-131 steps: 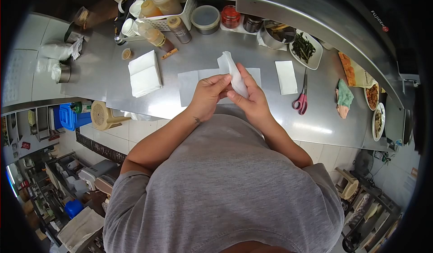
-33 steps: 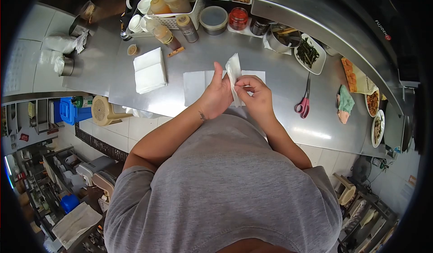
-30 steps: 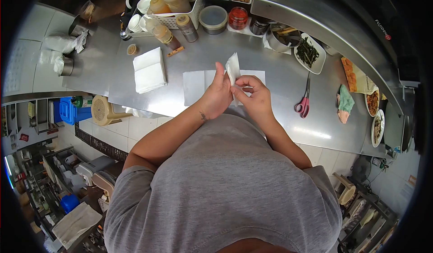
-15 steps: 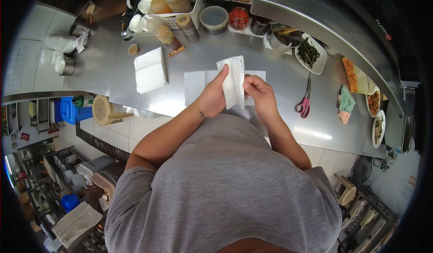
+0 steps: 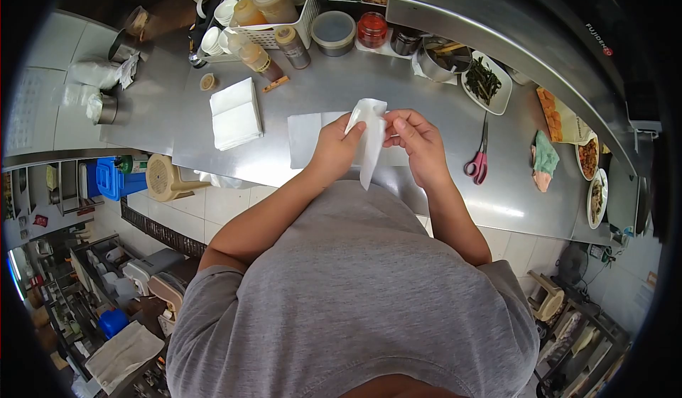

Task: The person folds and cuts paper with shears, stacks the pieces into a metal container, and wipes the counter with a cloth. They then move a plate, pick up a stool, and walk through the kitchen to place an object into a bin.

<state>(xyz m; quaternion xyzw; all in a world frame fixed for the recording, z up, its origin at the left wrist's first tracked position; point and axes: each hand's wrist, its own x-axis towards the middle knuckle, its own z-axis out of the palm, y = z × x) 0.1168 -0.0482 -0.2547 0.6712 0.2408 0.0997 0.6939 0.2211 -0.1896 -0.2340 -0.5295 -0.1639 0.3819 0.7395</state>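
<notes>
A white paper napkin (image 5: 370,146) is held up in front of my chest, folded and narrowing to a point at its lower end. My left hand (image 5: 332,148) grips its left side, thumb lying across the front. At the upper right edge, my right hand (image 5: 420,144) pinches the paper between thumb and fingers. Beneath both hands, flat white paper (image 5: 304,139) lies on the steel counter (image 5: 440,210), partly hidden by them. Off to the left is a neat stack of white napkins (image 5: 236,115).
Pink-handled scissors (image 5: 477,165) and a green cloth (image 5: 545,158) lie to the right. Along the back stand sauce bottles (image 5: 291,46), a white basket (image 5: 310,16), a lidded tub (image 5: 333,32), a metal pot (image 5: 435,68) and a dish of dark greens (image 5: 503,98).
The napkin has turned and narrowed, its lower tip now hanging lower. My left hand has tilted, and my right fingers have shifted up along the paper's edge.
</notes>
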